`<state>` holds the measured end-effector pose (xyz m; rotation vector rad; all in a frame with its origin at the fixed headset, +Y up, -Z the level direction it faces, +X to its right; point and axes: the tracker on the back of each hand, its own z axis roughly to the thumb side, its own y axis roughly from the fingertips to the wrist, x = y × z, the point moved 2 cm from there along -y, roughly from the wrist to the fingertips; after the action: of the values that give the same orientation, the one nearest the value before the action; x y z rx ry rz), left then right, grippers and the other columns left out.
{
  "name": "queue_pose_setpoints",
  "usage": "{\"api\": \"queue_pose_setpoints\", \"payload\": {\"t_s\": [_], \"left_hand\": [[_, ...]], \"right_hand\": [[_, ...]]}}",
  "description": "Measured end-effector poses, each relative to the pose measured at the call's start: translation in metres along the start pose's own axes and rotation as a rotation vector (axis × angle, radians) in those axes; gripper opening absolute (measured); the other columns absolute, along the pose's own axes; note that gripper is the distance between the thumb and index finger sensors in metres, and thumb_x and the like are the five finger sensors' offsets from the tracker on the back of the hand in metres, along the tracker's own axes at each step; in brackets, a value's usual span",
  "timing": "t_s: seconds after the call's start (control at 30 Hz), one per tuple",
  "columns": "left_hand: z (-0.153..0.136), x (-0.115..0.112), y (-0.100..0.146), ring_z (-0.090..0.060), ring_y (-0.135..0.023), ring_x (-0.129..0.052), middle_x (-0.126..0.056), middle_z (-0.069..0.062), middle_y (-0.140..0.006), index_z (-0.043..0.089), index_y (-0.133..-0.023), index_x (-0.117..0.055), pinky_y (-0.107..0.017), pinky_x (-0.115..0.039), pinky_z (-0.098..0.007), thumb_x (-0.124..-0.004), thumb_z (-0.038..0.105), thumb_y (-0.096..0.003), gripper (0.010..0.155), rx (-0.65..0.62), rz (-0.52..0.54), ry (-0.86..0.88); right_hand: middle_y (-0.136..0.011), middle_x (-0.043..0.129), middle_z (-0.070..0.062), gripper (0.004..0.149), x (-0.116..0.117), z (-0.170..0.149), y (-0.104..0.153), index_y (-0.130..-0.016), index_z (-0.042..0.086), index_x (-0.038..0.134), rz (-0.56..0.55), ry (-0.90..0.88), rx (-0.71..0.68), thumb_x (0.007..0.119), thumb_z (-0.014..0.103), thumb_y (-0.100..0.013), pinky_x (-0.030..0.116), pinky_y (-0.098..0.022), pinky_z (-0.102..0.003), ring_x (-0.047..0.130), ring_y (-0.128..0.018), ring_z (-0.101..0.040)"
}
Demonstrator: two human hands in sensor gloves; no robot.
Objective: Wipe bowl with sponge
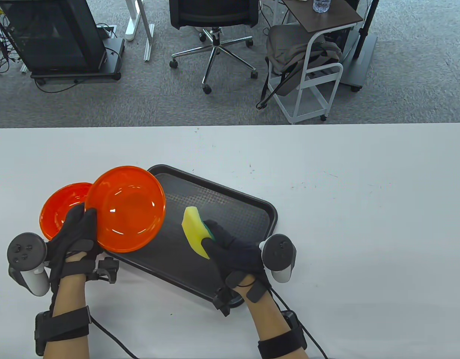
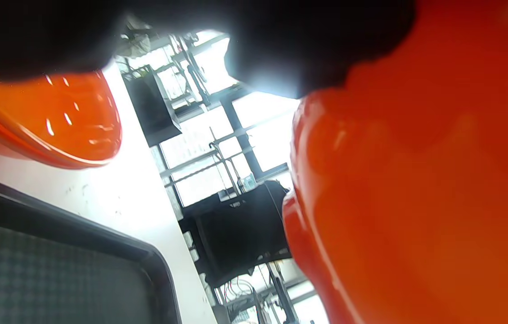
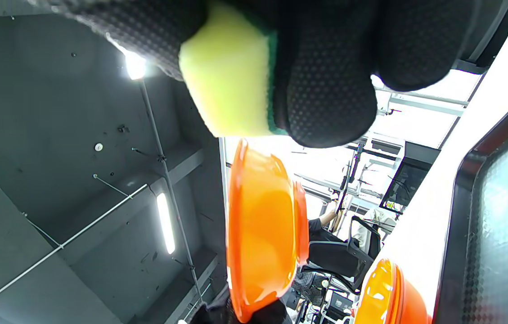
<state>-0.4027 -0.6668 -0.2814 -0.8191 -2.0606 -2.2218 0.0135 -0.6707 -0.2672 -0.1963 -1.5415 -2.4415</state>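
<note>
My left hand (image 1: 78, 233) grips the near rim of an orange bowl (image 1: 125, 208) and holds it raised and tilted over the left end of the black tray (image 1: 248, 203). The bowl fills the right of the left wrist view (image 2: 415, 202) and shows edge-on in the right wrist view (image 3: 258, 225). My right hand (image 1: 230, 248) holds a yellow sponge with a green back (image 1: 194, 230) above the tray, a little to the right of the bowl and apart from it. The sponge shows between my fingers in the right wrist view (image 3: 231, 81).
A second orange bowl (image 1: 59, 209) sits on the white table (image 1: 364, 224) left of the tray, partly behind the held bowl; it shows in the left wrist view (image 2: 51, 126) and right wrist view (image 3: 388, 297). Beyond the table's far edge stand a chair and cart.
</note>
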Motion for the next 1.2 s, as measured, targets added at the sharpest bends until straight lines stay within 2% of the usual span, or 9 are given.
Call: {"api": "queue_pose_setpoints", "payload": {"t_s": [0.3, 0.43, 0.53, 0.7, 0.87, 1.2], "left_hand": [[-0.04, 0.049, -0.003, -0.008, 0.0, -0.092, -0.096, 0.0, -0.032, 0.015, -0.095, -0.073, -0.012, -0.09, -0.035, -0.078, 0.048, -0.0527, 0.053, 0.157, 0.254, 0.148], [-0.052, 0.058, -0.001, -0.01, -0.004, -0.093, -0.096, -0.003, -0.037, 0.015, -0.098, -0.068, -0.016, -0.09, -0.036, -0.077, 0.047, -0.053, 0.056, 0.211, 0.326, 0.182], [-0.061, 0.059, 0.001, -0.011, -0.011, -0.095, -0.094, -0.004, -0.044, 0.012, -0.1, -0.057, -0.021, -0.089, -0.038, -0.073, 0.045, -0.0536, 0.059, 0.252, 0.363, 0.214], [-0.074, 0.057, 0.0, -0.013, -0.017, -0.096, -0.092, -0.007, -0.05, 0.01, -0.102, -0.05, -0.026, -0.089, -0.04, -0.072, 0.044, -0.0538, 0.062, 0.307, 0.366, 0.23], [-0.088, 0.045, 0.0, -0.015, -0.022, -0.097, -0.09, -0.009, -0.055, 0.008, -0.102, -0.046, -0.029, -0.088, -0.042, -0.071, 0.042, -0.0535, 0.064, 0.366, 0.341, 0.167], [-0.115, 0.029, 0.004, -0.017, -0.026, -0.099, -0.088, -0.011, -0.058, 0.005, -0.102, -0.042, -0.032, -0.088, -0.042, -0.07, 0.041, -0.0534, 0.066, 0.478, 0.313, 0.135]], "right_hand": [[-0.08, 0.089, -0.026, 0.051, -0.015, -0.001, 0.0, -0.093, 0.001, 0.059, -0.055, -0.042, -0.002, 0.076, 0.034, -0.057, 0.076, -0.048, -0.058, 0.098, -0.056, -0.035], [-0.08, 0.089, -0.026, 0.051, -0.021, 0.0, 0.001, -0.093, 0.001, 0.059, -0.078, -0.055, -0.006, 0.076, 0.034, -0.057, 0.076, -0.048, -0.058, 0.098, -0.057, -0.035], [-0.08, 0.089, -0.026, 0.051, -0.025, -0.001, 0.002, -0.093, 0.001, 0.059, -0.095, -0.062, -0.004, 0.076, 0.034, -0.057, 0.076, -0.048, -0.058, 0.098, -0.057, -0.035], [-0.08, 0.089, -0.026, 0.051, -0.029, -0.002, 0.002, -0.093, 0.001, 0.059, -0.108, -0.065, 0.0, 0.076, 0.034, -0.057, 0.076, -0.048, -0.058, 0.098, -0.057, -0.035], [-0.08, 0.089, -0.026, 0.051, -0.029, -0.001, 0.001, -0.093, 0.001, 0.059, -0.107, -0.065, 0.003, 0.076, 0.034, -0.057, 0.076, -0.048, -0.058, 0.098, -0.057, -0.035], [-0.08, 0.088, -0.026, 0.051, -0.029, -0.002, 0.002, -0.093, 0.001, 0.058, -0.108, -0.099, 0.018, 0.076, 0.034, -0.058, 0.075, -0.048, -0.059, 0.098, -0.057, -0.035]]}}
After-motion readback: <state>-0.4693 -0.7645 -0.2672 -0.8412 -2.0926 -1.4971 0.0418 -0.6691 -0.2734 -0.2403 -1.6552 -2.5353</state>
